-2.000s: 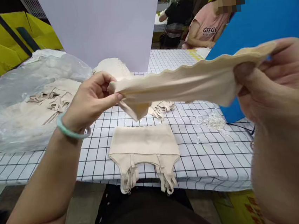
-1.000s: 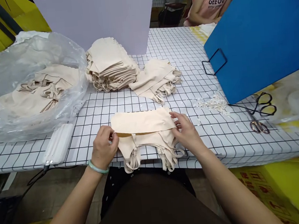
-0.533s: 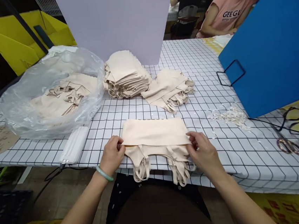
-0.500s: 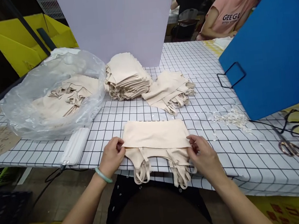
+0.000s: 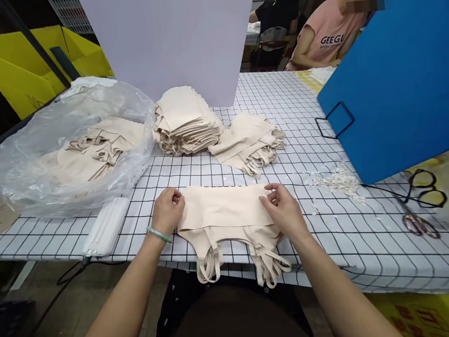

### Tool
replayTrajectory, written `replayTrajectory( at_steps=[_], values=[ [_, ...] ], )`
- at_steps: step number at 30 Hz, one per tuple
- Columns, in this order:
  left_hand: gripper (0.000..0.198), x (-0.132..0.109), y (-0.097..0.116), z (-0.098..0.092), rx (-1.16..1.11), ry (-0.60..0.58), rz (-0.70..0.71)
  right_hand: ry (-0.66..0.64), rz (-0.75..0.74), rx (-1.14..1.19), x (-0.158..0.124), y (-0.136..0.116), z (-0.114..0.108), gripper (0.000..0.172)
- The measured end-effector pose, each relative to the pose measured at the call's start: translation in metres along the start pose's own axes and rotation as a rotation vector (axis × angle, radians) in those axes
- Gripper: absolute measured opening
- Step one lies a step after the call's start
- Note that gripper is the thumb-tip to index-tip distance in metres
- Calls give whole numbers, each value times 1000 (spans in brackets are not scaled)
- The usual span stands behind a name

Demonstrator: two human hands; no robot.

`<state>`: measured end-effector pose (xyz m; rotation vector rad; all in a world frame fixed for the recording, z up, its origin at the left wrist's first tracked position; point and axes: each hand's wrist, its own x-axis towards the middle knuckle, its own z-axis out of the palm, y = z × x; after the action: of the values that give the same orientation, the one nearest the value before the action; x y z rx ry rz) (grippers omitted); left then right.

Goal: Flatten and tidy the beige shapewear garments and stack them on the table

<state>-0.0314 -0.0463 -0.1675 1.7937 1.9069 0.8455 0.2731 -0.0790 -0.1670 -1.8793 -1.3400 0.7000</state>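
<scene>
A small pile of beige strappy tops (image 5: 226, 208) lies in front of me, wide bands uppermost and looped straps hanging over the table's near edge. My left hand (image 5: 168, 211), with a green bangle above it, has its fingers curled closed on the upper left edge of the top one. At the upper right corner, my right hand (image 5: 284, 210) pinches the same top between thumb and fingers. The top one's band lies nearly flat, with slight wrinkles. Fingertip contact is partly hidden on both sides.
Behind stand a tall folded stack of tops (image 5: 186, 119) and a looser pile (image 5: 247, 140). A clear plastic bag (image 5: 22, 172) of tops and a white power-bank-like device (image 5: 107, 227) are left. Right are white scraps (image 5: 339, 181), a blue panel (image 5: 395, 88), glasses (image 5: 432, 199) and scissors (image 5: 420, 226).
Both hands have moved from the band's lower corners up to its upper edge, away from me. The whole view has shifted slightly.
</scene>
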Motion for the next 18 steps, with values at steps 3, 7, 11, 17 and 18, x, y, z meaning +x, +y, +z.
replayTrajectory(
  at_steps=[3,7,11,17,18],
  values=[
    [8,-2,1,-3,-32,-6,-7,69,-35,48,-10,1,-2,30],
    [18,2,4,0,14,-125,-75,76,11,-51,-17,5,-7,30],
    [13,6,9,8,40,-102,-50,25,-10,-110,-13,2,-7,34],
    [7,9,7,13,76,-3,101,81,-95,-157,-6,12,-4,32],
    [15,8,6,13,111,18,145,77,-120,-184,-6,15,-2,32]
  ],
)
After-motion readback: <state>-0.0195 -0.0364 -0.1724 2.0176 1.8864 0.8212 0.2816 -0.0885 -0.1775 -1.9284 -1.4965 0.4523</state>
